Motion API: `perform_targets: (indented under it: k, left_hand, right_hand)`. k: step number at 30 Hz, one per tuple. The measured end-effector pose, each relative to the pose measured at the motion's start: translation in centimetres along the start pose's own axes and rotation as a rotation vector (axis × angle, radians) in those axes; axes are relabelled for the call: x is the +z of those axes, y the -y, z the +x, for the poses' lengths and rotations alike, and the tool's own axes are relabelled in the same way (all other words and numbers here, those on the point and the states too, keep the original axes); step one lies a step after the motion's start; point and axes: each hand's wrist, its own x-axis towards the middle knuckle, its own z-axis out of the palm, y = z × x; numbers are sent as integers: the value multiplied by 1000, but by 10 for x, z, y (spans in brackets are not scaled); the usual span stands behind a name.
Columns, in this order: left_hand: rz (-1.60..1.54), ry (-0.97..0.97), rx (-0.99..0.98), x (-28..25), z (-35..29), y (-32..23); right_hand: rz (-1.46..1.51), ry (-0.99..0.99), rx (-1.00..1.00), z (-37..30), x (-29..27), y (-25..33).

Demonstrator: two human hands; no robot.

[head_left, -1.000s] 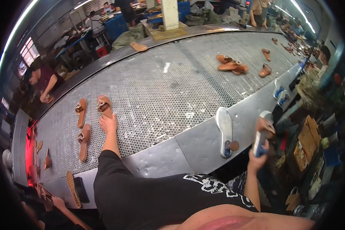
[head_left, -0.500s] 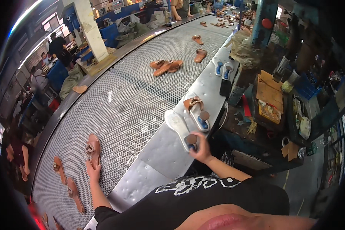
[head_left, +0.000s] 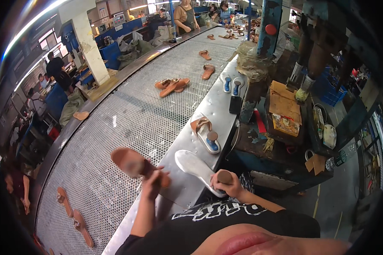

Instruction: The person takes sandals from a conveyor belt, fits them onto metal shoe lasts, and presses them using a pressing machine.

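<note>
My left hand is closed on a brown slide sandal, lifted over the metal ledge's inner edge and slightly blurred. My right hand grips the brown-topped handle of a white sole-shaped form lying on the ledge. Just beyond it is a second white form with a blue and brown handle; a brown sandal upper covers its far end. On the mesh surface to the left lie two more brown sandals, one above the other.
Farther along the mesh surface lie crossed sandals and single ones. On the ledge stand two small blue-handled white forms beside a black phone-like slab. Right of it is a machine bench with a cardboard box. Other people work beyond.
My left hand has raised the sandal off the mesh and brought it right, toward the white form. The right hand now wraps the form's handle more fully. The view has shifted somewhat.
</note>
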Motion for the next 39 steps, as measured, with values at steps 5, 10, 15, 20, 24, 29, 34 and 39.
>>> perform_targets:
  k: [5, 10, 15, 20, 24, 29, 34, 39]
  left_hand:
    - [-150, -20, -61, 50, 71, 48]
    - [27, 144, -99, 121, 37, 88]
    - [42, 374, -256, 170, -16, 109]
    - [-34, 435, -363, 189, -29, 100]
    - [271, 730, -157, 183, -26, 123]
    - [260, 1119, -292, 169, 3, 121]
    - [720, 891, -298, 128, 6, 173]
    - [881, 1148, -349, 133, -1, 170]
  right_hand:
    - [-113, 164, -168, -13, 5, 42]
    - [-153, -23, -222, -17, 8, 55]
    - [-181, -170, -431, -30, -5, 33]
    - [-788, -267, -302, -59, -1, 43]
    - [-693, -444, -379, -77, -25, 18]
    - [-861, -694, -461, -72, -87, 67]
    - [-1163, -1089, -466, -17, -195, 109]
    - [-1409, -1183, 15, 9, -289, 89]
